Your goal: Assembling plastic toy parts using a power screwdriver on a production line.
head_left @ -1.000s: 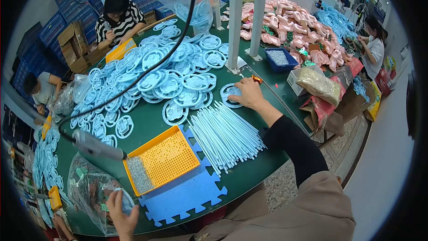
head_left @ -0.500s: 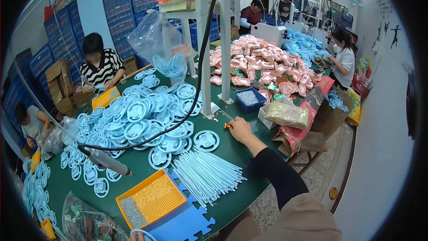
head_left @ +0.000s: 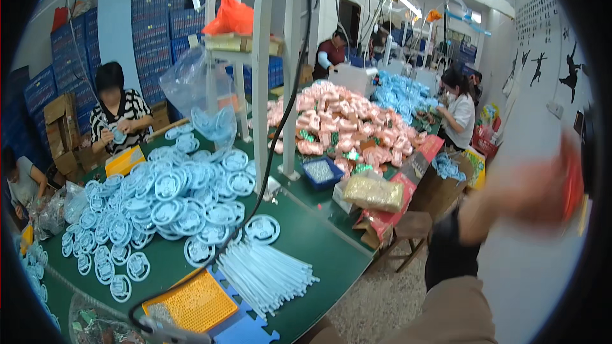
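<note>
At the far right, my right hand (head_left: 523,207) is raised in front of the wall and smeared by motion. A blurred red shape (head_left: 572,181) shows beside its fingers; whether the hand holds it I cannot tell. My left hand is out of view. On the green table lies a large heap of light-blue round plastic parts (head_left: 169,191). In front of it are a fanned bundle of light-blue sticks (head_left: 268,277) and a yellow perforated tray (head_left: 197,306) with small metal pieces at one end. A hand-held power screwdriver (head_left: 169,331) on a black cable hangs at the lower edge.
White posts (head_left: 262,83) stand on the table. Beyond are a blue bin (head_left: 323,181) of small metal pieces, a pink parts heap (head_left: 357,121) and a wrapped yellowish package (head_left: 373,192). A wooden stool (head_left: 408,229) stands beside the table. Co-workers sit around it, one in stripes (head_left: 121,114).
My right hand has left the tabletop and swung up to the far right. The view has turned right, and my left hand has gone out of sight at the lower edge.
</note>
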`<state>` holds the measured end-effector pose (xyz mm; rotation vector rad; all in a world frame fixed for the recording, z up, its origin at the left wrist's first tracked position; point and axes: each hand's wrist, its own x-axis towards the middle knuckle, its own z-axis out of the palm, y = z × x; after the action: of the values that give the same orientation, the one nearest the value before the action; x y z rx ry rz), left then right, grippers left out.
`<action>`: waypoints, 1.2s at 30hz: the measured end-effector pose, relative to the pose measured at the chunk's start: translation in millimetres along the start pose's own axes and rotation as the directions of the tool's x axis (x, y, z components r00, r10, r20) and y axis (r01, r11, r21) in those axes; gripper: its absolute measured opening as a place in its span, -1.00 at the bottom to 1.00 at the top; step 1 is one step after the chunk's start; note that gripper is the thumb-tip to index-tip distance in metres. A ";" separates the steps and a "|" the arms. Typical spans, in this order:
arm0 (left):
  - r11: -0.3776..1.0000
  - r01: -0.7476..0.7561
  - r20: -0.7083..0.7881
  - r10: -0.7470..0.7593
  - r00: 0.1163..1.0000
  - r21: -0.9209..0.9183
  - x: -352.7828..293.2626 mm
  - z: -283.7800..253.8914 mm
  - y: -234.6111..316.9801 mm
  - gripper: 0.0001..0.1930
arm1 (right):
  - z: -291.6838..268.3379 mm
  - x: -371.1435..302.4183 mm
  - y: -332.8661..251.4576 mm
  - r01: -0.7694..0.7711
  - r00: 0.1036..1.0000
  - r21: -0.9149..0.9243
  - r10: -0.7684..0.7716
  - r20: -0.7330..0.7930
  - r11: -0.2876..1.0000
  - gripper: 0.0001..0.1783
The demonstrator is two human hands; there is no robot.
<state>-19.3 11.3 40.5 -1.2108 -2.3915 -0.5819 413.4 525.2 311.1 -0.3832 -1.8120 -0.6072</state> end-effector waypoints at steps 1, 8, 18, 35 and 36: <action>0.999 -0.028 -0.024 0.028 0.999 -0.023 0.8 6.0 -4.7 -0.31 | -20.3 114.2 82.1 -0.087 0.996 -0.151 0.084 -0.026 0.985 -0.36; 0.995 0.009 0.000 -0.009 1.000 0.101 -12.5 -1.7 6.2 -0.32 | 177.2 138.5 19.0 -0.136 0.964 -0.146 0.097 -0.247 0.980 -0.29; 0.999 -0.049 0.010 0.049 0.999 -0.012 -1.5 -0.7 6.0 -0.25 | 122.3 -130.1 -174.9 -0.733 0.664 0.373 0.477 0.576 0.569 -0.56; 0.999 -0.020 0.180 0.024 0.983 -0.026 -23.0 -10.8 17.0 -0.32 | 112.5 -140.5 -355.4 -0.711 0.680 0.582 0.176 0.712 0.395 -0.69; 1.000 -0.016 0.179 0.020 0.984 -0.022 -25.3 -9.6 14.8 -0.32 | 118.0 -143.9 -363.4 -0.680 0.686 0.587 0.098 0.721 0.440 -0.69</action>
<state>8.2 -2.4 38.2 -1.3442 -2.5244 -0.5118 170.7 303.4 69.1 -0.3495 -2.2399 0.8978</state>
